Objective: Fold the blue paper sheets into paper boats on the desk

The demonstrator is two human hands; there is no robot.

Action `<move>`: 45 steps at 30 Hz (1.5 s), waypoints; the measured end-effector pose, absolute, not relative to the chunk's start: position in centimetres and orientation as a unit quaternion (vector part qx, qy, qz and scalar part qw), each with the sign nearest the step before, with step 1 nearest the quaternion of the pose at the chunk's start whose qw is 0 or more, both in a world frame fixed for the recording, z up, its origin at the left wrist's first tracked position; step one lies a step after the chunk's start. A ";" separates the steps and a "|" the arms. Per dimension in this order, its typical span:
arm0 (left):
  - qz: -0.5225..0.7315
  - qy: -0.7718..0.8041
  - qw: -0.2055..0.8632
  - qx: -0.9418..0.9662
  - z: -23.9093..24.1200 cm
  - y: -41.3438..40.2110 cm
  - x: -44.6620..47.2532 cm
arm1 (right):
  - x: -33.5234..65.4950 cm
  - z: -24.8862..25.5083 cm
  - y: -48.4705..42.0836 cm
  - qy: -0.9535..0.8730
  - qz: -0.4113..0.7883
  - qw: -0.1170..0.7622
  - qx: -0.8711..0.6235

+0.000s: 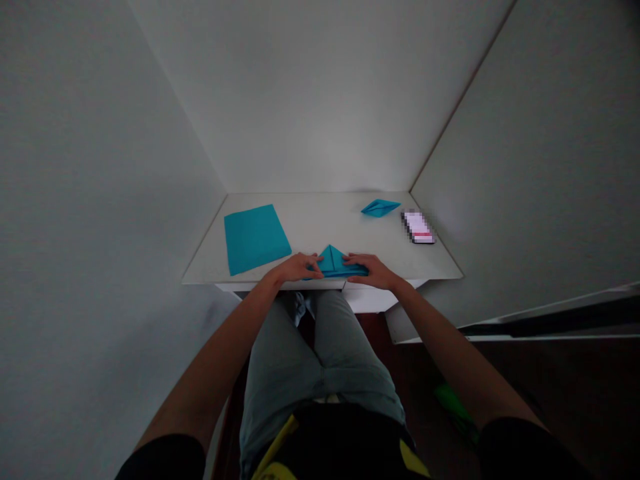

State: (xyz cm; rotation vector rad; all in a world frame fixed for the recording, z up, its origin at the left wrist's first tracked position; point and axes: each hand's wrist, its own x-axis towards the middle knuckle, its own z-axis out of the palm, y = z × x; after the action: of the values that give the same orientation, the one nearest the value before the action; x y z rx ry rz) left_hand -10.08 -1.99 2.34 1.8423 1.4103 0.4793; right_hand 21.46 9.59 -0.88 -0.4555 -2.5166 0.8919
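A partly folded sheet of blue paper [331, 260] lies at the front edge of the white table, with a triangular peak on top and a folded band along its lower side. My left hand [299, 267] holds the paper's left end, thumb and forefinger pinched together at the band. At the other end my right hand [373, 270] grips the paper, fingers on top and thumb at the lower edge. The fingers cover both ends of the paper.
A flat blue sheet stack [257, 239] lies on the left of the white table [320, 217]. Toward the back right sits a folded blue paper boat [381, 208], beside a phone [419, 227] with its screen lit. Walls enclose the table at the back and both sides.
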 end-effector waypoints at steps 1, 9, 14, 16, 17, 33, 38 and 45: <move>0.194 0.547 0.379 0.721 2.3 -1.9 -10.1 | 21.5 -0.8 9.6 -0.908 0.322 0.212 -0.163; 0.273 0.574 0.341 0.693 2.1 -2.3 -9.2 | 21.4 -0.3 9.5 -0.885 0.364 0.200 -0.211; 0.235 0.652 0.211 0.689 2.4 -2.5 -7.4 | 21.1 -1.5 9.5 -0.860 0.362 0.231 -0.274; 0.216 0.668 0.141 0.698 2.4 -2.8 -6.5 | 20.9 -1.9 9.4 -0.866 0.342 0.247 -0.269; 0.214 0.671 0.104 0.702 2.4 -3.0 -6.0 | 20.9 -2.0 9.3 -0.872 0.322 0.256 -0.265; 0.217 0.648 0.056 0.728 -1.8 -9.0 -7.3 | 23.2 -2.2 6.4 -0.958 0.156 0.167 -0.172; 0.256 0.634 0.075 0.726 -1.4 -9.5 -7.4 | 23.2 -2.2 6.6 -0.939 0.213 0.209 -0.168; 0.412 0.671 0.118 0.605 1.6 -6.2 -7.0 | 21.7 0.5 8.0 -0.864 0.266 0.295 -0.310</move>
State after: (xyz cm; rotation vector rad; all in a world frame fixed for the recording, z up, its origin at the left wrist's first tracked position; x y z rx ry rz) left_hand -7.00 -6.18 1.61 1.7702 1.9639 1.2060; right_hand 21.68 8.00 0.53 -0.8238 -2.2987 0.7088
